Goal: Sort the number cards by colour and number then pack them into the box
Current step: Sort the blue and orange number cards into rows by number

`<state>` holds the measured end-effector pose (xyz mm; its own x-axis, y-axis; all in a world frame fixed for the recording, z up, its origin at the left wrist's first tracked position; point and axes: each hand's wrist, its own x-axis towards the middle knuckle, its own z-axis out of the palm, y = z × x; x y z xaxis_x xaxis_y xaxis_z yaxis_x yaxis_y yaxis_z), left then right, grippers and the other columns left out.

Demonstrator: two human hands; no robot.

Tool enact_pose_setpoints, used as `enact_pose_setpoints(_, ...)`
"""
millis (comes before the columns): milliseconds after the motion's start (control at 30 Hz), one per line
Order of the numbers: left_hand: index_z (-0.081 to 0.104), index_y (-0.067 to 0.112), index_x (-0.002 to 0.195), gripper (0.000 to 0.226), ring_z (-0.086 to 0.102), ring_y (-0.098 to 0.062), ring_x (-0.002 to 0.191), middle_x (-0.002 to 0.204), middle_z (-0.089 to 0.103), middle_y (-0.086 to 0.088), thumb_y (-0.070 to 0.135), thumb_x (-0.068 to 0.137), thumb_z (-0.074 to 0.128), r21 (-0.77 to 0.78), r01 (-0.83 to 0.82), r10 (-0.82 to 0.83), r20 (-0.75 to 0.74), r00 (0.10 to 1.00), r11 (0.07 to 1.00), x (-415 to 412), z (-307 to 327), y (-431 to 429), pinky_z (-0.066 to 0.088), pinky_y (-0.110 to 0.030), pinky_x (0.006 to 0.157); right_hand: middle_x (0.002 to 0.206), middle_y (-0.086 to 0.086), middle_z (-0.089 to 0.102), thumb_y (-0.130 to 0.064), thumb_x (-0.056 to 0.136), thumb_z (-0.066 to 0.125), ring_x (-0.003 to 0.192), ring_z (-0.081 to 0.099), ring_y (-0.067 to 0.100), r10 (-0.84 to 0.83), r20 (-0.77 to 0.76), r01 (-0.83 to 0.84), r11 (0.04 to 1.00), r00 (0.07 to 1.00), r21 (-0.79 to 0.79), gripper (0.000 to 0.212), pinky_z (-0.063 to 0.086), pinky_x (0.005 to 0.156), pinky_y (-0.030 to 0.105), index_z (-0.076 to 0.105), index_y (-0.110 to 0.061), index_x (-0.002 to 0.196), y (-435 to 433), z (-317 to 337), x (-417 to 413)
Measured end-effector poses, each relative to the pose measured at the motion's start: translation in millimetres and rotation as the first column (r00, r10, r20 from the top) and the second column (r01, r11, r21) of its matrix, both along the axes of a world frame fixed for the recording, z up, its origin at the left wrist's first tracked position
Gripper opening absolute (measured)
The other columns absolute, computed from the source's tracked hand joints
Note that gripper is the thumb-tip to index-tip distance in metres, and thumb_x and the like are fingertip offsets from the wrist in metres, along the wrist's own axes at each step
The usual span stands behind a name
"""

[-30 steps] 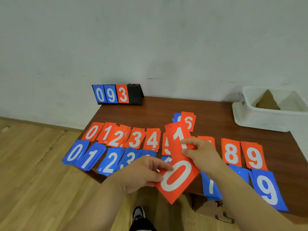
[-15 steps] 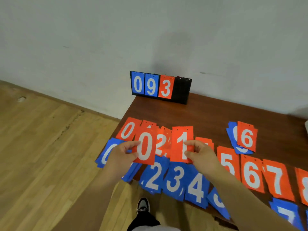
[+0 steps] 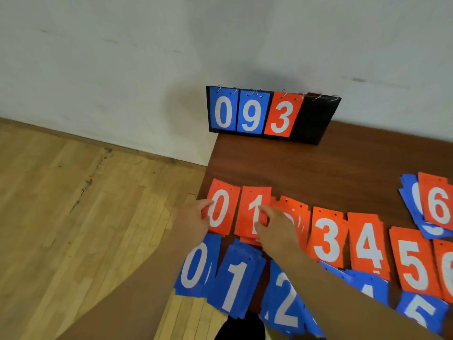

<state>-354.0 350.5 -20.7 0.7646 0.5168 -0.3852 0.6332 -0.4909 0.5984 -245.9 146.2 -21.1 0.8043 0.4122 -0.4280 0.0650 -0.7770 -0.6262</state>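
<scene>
Orange number cards lie in a row on the brown table (image 3: 318,165), with blue cards in a row nearer me. My left hand (image 3: 196,218) pinches the left edge of the orange 0 card (image 3: 224,204), which lies on the orange 0 pile at the table's left corner. My right hand (image 3: 275,227) pinches the orange 1 card (image 3: 252,207) on the orange 1 pile and covers most of the orange 2 pile (image 3: 295,209). Orange 3 (image 3: 327,239), 4 (image 3: 366,244) and 5 (image 3: 411,263) follow to the right. Blue 0 (image 3: 196,266), 1 (image 3: 235,278) and 2 (image 3: 282,300) lie below. No box is in view.
A black flip scoreboard (image 3: 316,119) showing 0, 9, 3 stands at the table's back edge against the white wall. A loose pile with an orange 6 card (image 3: 438,204) on blue cards sits at the right. Wooden floor (image 3: 73,229) lies left of the table; the blue cards overhang the near edge.
Both hands carried the orange 0 and orange 1 cards leftward and down onto their piles at the row's left end. The camera swung left, and the white tub left the view.
</scene>
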Motion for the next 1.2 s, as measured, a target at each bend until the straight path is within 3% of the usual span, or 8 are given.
enact_pose_setpoints(100, 0.058, 0.03, 0.139, 0.042, 0.058, -0.019, 0.116, 0.133, 0.057, -0.001, 0.02, 0.099, 0.06, 0.153, 0.06, -0.048, -0.082, 0.995, 0.986, 3, -17, 1, 0.052, -0.028, 0.096, 0.138, 0.002, 0.045, -0.041, 0.094, 0.062, 0.129, 0.043, 0.024, 0.107, 0.121, -0.072, 0.961, 0.987, -0.268, 0.052, 0.041, 0.11, 0.037, 0.051, -0.036, 0.144, 8, -11, -1)
enact_pose_setpoints(267, 0.06, 0.035, 0.133, 0.036, 0.05, -0.02, 0.117, 0.13, 0.049, 0.0, 0.03, 0.097, 0.062, 0.291, 0.08, -0.04, -0.141, 0.989, 0.953, 4, -17, -2, 0.051, -0.03, 0.092, 0.129, 0.003, 0.041, -0.05, 0.091, 0.062, 0.122, 0.04, 0.024, 0.168, 0.175, -0.094, 0.924, 0.97, -0.37, 0.052, 0.042, 0.106, 0.038, 0.051, -0.04, 0.141, 16, -5, 3)
enact_pose_setpoints(400, 0.055, 0.037, 0.137, 0.043, 0.049, -0.018, 0.12, 0.131, 0.048, 0.002, 0.038, 0.096, 0.063, 0.29, 0.047, -0.002, -0.155, 0.988, 0.956, 11, -6, -5, 0.048, -0.031, 0.096, 0.136, 0.003, 0.043, -0.051, 0.09, 0.063, 0.128, 0.04, 0.025, 0.147, 0.123, -0.102, 0.943, 0.981, -0.318, 0.055, 0.04, 0.108, 0.039, 0.05, -0.036, 0.142, 16, 7, 12)
enact_pose_setpoints(600, 0.055, 0.032, 0.134, 0.04, 0.051, -0.018, 0.12, 0.136, 0.046, 0.003, 0.04, 0.095, 0.062, 0.183, 0.052, -0.053, -0.001, 0.999, 0.982, 33, 24, -33, 0.051, -0.039, 0.1, 0.137, 0.0, 0.05, -0.042, 0.089, 0.068, 0.13, 0.044, 0.025, 0.009, 0.135, 0.021, 0.974, 0.991, -0.224, 0.048, 0.044, 0.106, 0.038, 0.059, -0.032, 0.135, -36, 44, 35)
enact_pose_setpoints(833, 0.059, 0.031, 0.132, 0.039, 0.05, -0.018, 0.123, 0.133, 0.048, 0.004, 0.039, 0.095, 0.063, 0.205, 0.213, -0.228, 0.052, 0.972, 0.955, 90, 53, -106, 0.049, -0.033, 0.101, 0.126, 0.008, 0.055, -0.023, 0.086, 0.072, 0.115, 0.056, 0.029, -0.217, 0.185, 0.246, 0.958, 0.959, -0.148, 0.032, 0.048, 0.1, 0.04, 0.069, -0.022, 0.118, -155, 60, 71)
enact_pose_setpoints(1000, 0.064, 0.031, 0.123, 0.03, 0.059, -0.012, 0.109, 0.118, 0.053, 0.009, 0.034, 0.092, 0.066, 0.133, 0.307, -0.319, 0.084, 0.944, 0.943, 141, 64, -185, 0.051, -0.031, 0.092, 0.106, 0.007, 0.071, -0.018, 0.08, 0.074, 0.097, 0.067, 0.028, -0.347, 0.239, 0.378, 0.92, 0.907, -0.099, 0.024, 0.054, 0.085, 0.035, 0.075, -0.018, 0.104, -250, 54, 109)
enact_pose_setpoints(1100, 0.061, 0.033, 0.126, 0.033, 0.059, -0.008, 0.101, 0.119, 0.054, 0.01, 0.036, 0.093, 0.067, 0.133, 0.327, -0.337, 0.054, 0.94, 0.935, 171, 70, -238, 0.052, -0.027, 0.083, 0.109, 0.017, 0.066, -0.021, 0.079, 0.073, 0.089, 0.067, 0.037, -0.423, 0.196, 0.451, 0.883, 0.885, -0.132, 0.031, 0.056, 0.082, 0.04, 0.072, -0.019, 0.109, -306, 45, 144)
enact_pose_setpoints(1200, 0.06, 0.032, 0.128, 0.037, 0.058, -0.007, 0.101, 0.122, 0.056, 0.01, 0.036, 0.093, 0.067, 0.117, 0.334, -0.338, 0.019, 0.941, 0.935, 196, 71, -288, 0.052, -0.027, 0.087, 0.119, 0.021, 0.06, -0.034, 0.082, 0.075, 0.102, 0.064, 0.041, -0.451, 0.138, 0.471, 0.859, 0.882, -0.201, 0.046, 0.055, 0.09, 0.044, 0.066, -0.014, 0.123, -346, 33, 183)
